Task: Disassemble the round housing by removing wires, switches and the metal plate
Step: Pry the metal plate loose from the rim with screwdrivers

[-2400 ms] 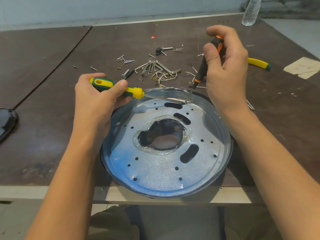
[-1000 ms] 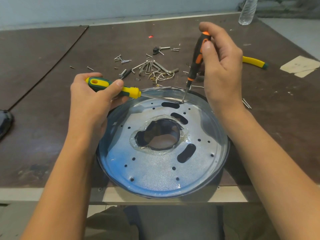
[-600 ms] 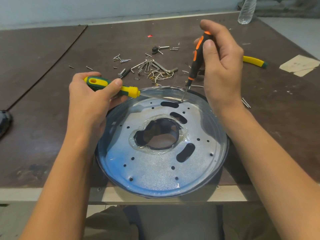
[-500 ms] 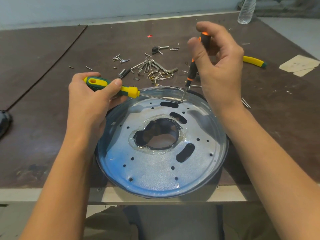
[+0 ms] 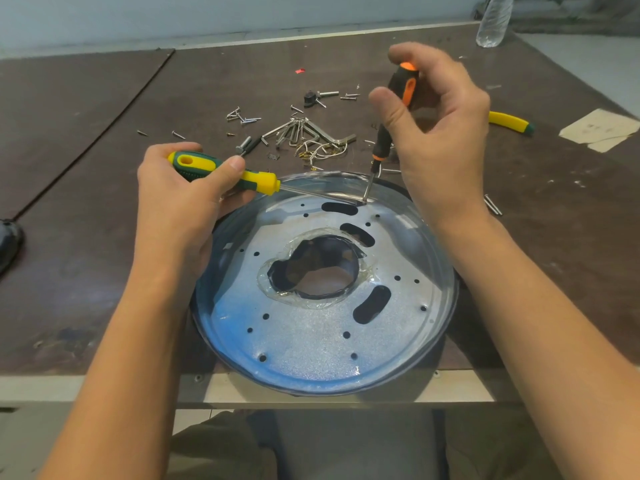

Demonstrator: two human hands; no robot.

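Trouser knees [image 5: 214, 448] in olive cloth show lowest, tucked under the pale front edge of a dark brown wooden table [image 5: 79, 278]. Right at that edge sits the round dark housing [image 5: 450, 317], its near side hanging a little over the lip. Seated inside it is the silvery round metal plate [image 5: 311, 341], tinted blue by reflection. It is pierced with small holes and oblong slots, and its ragged central opening is ringed by a clear, glue-like bead. A dark glossy object [image 5: 8, 240] is cut off at the far left.

Past the plate's left side, the person's left hand [image 5: 173, 202] has its fingers wrapped around the handle of a yellow-and-green screwdriver [image 5: 211, 166], thumb pressed on top. The shaft lies almost flat, its tip reaching the plate's far edge. There it meets the tip of a black-and-orange screwdriver [image 5: 382, 140], which stands steeply. The right hand [image 5: 443, 140] holds that handle near its top, thumb on one side and curled fingers on the other.

Further back lie a heap of silver hex keys [image 5: 304, 131], thin pale wire loops [image 5: 322, 152], scattered small screws [image 5: 242, 116] and a black-knobbed bolt [image 5: 313, 97]. To the right rests a yellow-handled tool [image 5: 509, 121], partly hidden behind the right hand, then torn beige paper scraps [image 5: 602, 129]. At the far right corner stands a clear plastic bottle [image 5: 491, 22].
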